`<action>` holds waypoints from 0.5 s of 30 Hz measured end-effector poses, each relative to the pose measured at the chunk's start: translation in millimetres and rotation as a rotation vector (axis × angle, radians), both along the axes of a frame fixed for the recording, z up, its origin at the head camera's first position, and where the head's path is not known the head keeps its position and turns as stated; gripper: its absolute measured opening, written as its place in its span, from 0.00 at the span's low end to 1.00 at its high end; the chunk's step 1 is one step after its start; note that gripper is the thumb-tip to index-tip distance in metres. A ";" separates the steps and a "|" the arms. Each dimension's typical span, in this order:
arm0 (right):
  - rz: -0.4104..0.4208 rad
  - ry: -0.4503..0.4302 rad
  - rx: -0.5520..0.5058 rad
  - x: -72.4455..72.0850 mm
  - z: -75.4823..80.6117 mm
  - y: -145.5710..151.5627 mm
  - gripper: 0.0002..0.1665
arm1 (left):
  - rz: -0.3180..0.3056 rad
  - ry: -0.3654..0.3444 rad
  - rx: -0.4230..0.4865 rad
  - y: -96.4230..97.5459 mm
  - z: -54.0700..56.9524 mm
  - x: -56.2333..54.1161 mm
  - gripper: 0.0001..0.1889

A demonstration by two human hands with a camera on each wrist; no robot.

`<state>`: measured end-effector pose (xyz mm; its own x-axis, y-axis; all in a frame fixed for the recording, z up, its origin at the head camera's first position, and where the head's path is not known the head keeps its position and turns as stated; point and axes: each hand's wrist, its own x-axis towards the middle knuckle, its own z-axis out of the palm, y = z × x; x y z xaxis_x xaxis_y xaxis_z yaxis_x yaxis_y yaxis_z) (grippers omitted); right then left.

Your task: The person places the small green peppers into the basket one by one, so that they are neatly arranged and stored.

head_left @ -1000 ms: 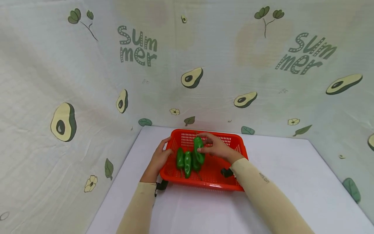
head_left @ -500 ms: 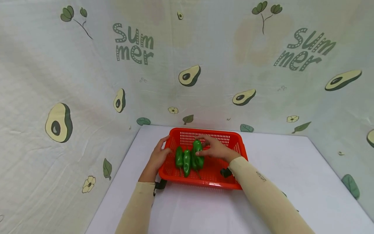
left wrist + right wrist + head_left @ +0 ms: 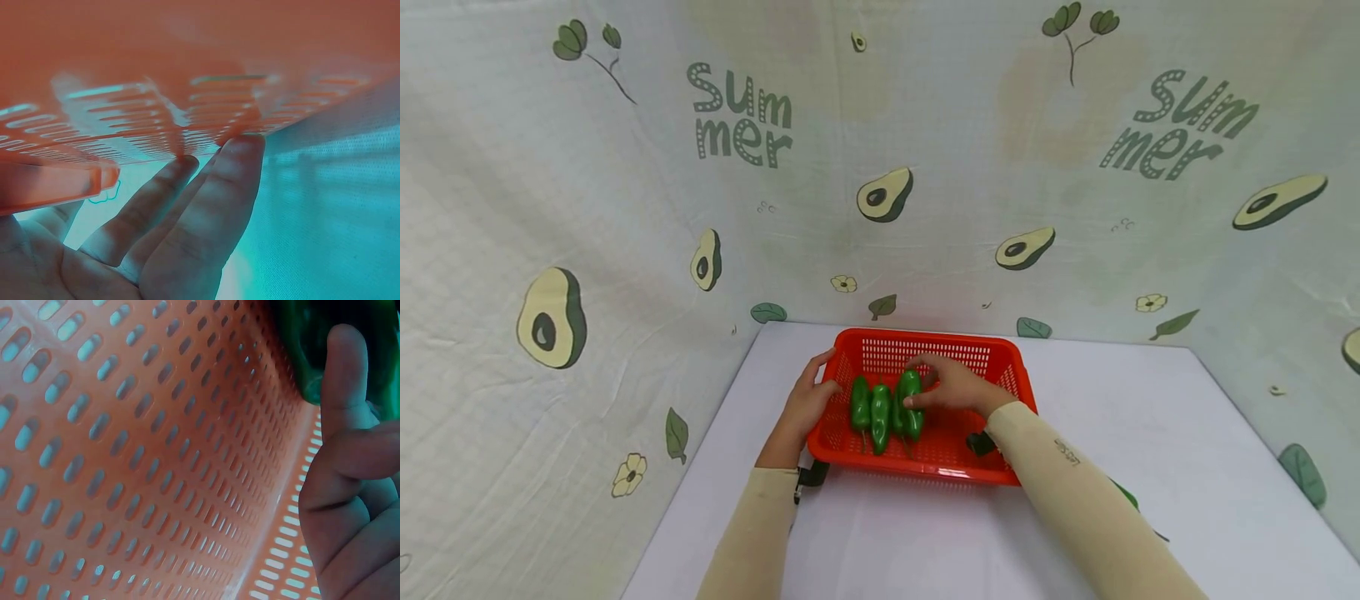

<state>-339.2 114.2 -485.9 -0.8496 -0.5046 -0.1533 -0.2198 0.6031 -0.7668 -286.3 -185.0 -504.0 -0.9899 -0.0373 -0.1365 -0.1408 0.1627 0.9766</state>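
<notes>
A red perforated plastic basket stands on the white table. My left hand grips its left rim, thumb over the edge; in the left wrist view the fingers reach along the outer wall. Inside, my right hand pinches a long green pepper between thumb and fingers, low in the basket. Left of it lie other green peppers side by side, one in the middle and one at the left. The right wrist view shows the green pepper behind a finger, beside the basket wall.
Another green pepper lies on the table at the right, mostly hidden by the right sleeve. A fabric backdrop with printed avocados rises behind and on both sides of the table.
My right hand has lowered the pepper, which came down beside the others in the basket. The left hand keeps its hold on the rim. More of the pepper by the right sleeve shows.
</notes>
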 end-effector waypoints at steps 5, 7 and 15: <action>-0.010 -0.008 0.016 1.2 0.4 0.4 0.40 | 0.006 0.001 -0.008 0.3 1.4 1.0 0.34; -0.017 -0.011 0.020 1.9 1.0 1.0 0.39 | 0.008 0.000 -0.013 0.5 2.4 1.2 0.34; -0.045 0.013 0.054 3.7 2.4 3.0 0.40 | 0.011 -0.003 -0.022 1.2 3.1 2.1 0.35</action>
